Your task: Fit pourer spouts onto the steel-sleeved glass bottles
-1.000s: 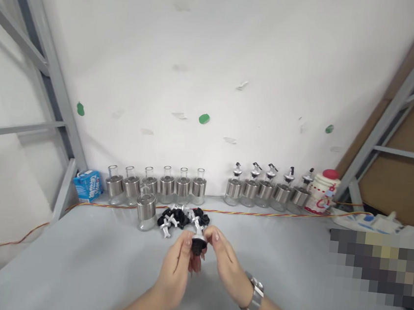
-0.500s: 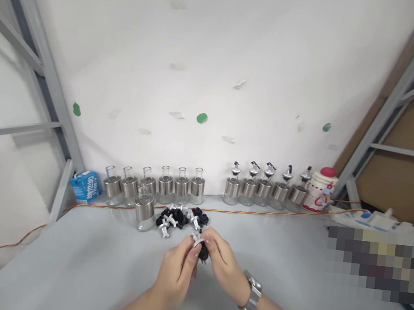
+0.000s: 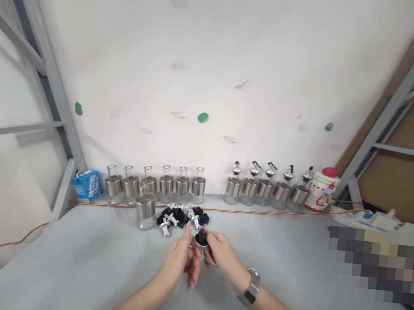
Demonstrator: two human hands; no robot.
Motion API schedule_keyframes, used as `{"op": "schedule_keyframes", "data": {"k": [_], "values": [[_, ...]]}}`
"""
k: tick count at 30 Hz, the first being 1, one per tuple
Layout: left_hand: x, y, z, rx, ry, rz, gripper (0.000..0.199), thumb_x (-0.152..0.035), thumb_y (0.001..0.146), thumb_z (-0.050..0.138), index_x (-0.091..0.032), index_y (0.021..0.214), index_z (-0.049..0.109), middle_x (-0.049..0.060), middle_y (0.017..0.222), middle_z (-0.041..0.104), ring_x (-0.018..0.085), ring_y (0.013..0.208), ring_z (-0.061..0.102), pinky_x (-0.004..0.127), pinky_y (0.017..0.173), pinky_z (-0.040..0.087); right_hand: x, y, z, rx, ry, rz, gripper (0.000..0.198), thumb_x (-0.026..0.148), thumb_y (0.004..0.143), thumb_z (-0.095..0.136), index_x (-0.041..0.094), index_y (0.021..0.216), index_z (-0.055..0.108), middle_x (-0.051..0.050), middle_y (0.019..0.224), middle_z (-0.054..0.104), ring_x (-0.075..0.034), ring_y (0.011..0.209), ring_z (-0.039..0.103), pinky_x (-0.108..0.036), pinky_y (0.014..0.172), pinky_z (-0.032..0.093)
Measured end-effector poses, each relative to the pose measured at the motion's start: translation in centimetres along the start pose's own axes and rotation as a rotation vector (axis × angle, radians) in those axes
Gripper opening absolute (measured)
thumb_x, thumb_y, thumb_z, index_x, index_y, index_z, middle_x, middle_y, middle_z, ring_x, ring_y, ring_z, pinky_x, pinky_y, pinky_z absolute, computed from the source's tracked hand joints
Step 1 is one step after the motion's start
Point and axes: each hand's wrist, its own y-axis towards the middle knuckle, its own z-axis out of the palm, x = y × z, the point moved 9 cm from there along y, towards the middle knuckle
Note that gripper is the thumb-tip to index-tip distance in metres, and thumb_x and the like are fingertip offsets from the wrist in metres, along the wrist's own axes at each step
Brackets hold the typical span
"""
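My right hand pinches a pourer stopper between thumb and fingers, its black ribbed end up and its silver collar below. Beside it is my left hand, thumb raised and fingers apart; whether a fingertip touches the collar I cannot tell. Just beyond my hands lies a pile of black and silver pourer stoppers. Left of the pile stands a glass bottle with a steel sleeve, its neck uncapped.
Several uncapped bottles line the wall at left, by a blue carton. Several bottles with pourers fitted stand at right, next to a white jar with a red lid. A twisted wire crosses the table behind the pile.
The pourer stopper has been turned over, so its black end now points up. My left hand has loosened, its thumb lifting off. My right hand keeps its hold.
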Motion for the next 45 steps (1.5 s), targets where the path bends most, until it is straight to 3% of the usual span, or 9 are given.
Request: {"op": "schedule_keyframes", "data": {"k": [8,17,23,25,29,31,35,40,45], "values": [[-1.1,-0.4,-0.2,-0.065,-0.007,0.033,0.058,-0.071,0.069,0.023,-0.018,0.057,0.042,-0.001,0.028,0.048,0.011,0.020,0.039,0.018,0.023,0.028,0.2,-0.4,-0.3,-0.044,0.099,0.013,0.050,0.061,0.073,0.037,0.017,0.051,0.043,0.008,0.028,0.033,-0.004,0.026,0.026,-0.019,0.032,0.020],[-4.3,-2.3,-2.4,-0.373,0.450,0.413,0.036,-0.053,0.081,0.031,-0.020,0.074,0.043,-0.009,0.040,0.035,0.009,0.034,0.034,0.019,0.035,0.028,-0.3,-0.2,1.5,0.064,-0.002,-0.063,0.052,0.067,0.070,0.034,0.017,0.059,0.044,0.005,0.037,0.043,-0.008,0.031,0.040,-0.021,0.035,0.032],[-5.3,-2.2,-2.4,-0.320,0.753,0.486,0.035,-0.046,0.084,0.028,-0.020,0.071,0.047,-0.006,0.044,0.038,0.011,0.040,0.037,0.022,0.043,0.028,2.6,-1.8,0.0,-0.047,-0.249,-0.299,0.044,0.053,0.082,0.033,0.017,0.065,0.050,0.002,0.052,0.046,-0.010,0.050,0.042,-0.022,0.048,0.033],[-5.7,-2.2,-2.1,-0.283,0.816,0.527,0.034,-0.044,0.084,0.030,-0.020,0.067,0.047,-0.005,0.044,0.039,0.011,0.041,0.039,0.022,0.044,0.028,2.0,-1.5,0.3,-0.016,-0.214,-0.258,0.043,0.054,0.081,0.033,0.017,0.067,0.050,0.003,0.051,0.044,-0.009,0.048,0.040,-0.022,0.046,0.031],[-5.1,-1.6,-2.6,-0.256,0.674,0.443,0.037,-0.048,0.083,0.028,-0.019,0.074,0.050,-0.007,0.037,0.036,0.011,0.033,0.038,0.021,0.037,0.030,-1.0,-0.2,1.6,0.098,-0.009,-0.017,0.048,0.067,0.072,0.034,0.019,0.064,0.042,0.008,0.038,0.035,-0.007,0.031,0.028,-0.021,0.034,0.024],[-4.4,-1.2,-2.9,-0.244,0.543,0.385,0.039,-0.050,0.082,0.028,-0.018,0.078,0.049,-0.008,0.035,0.036,0.011,0.029,0.038,0.020,0.033,0.031,-1.4,0.2,1.8,0.095,0.063,0.005,0.050,0.069,0.067,0.037,0.020,0.064,0.040,0.009,0.036,0.036,-0.006,0.029,0.028,-0.020,0.032,0.024],[-4.3,-1.1,-2.5,-0.223,0.363,0.436,0.037,-0.049,0.083,0.028,-0.018,0.071,0.044,-0.007,0.036,0.041,0.011,0.032,0.044,0.021,0.037,0.038,-0.5,0.2,0.7,-0.009,0.088,-0.085,0.047,0.065,0.073,0.035,0.019,0.064,0.041,0.009,0.036,0.037,-0.006,0.030,0.029,-0.020,0.034,0.023],[-4.7,-2.0,-1.6,-0.213,0.379,0.510,0.035,-0.045,0.085,0.029,-0.018,0.065,0.042,-0.006,0.042,0.042,0.009,0.036,0.042,0.019,0.038,0.037,1.5,-1.4,-0.3,-0.144,0.005,-0.304,0.038,0.051,0.083,0.031,0.019,0.067,0.042,0.005,0.050,0.041,-0.009,0.045,0.039,-0.022,0.046,0.032],[-5.5,-2.4,-2.0,-0.266,0.499,0.540,0.030,-0.042,0.085,0.030,-0.020,0.070,0.042,-0.007,0.043,0.042,0.010,0.038,0.044,0.019,0.040,0.036,2.1,-2.2,0.5,-0.084,-0.083,-0.352,0.034,0.044,0.087,0.029,0.019,0.070,0.043,0.003,0.058,0.043,-0.011,0.054,0.041,-0.022,0.054,0.035]]}}
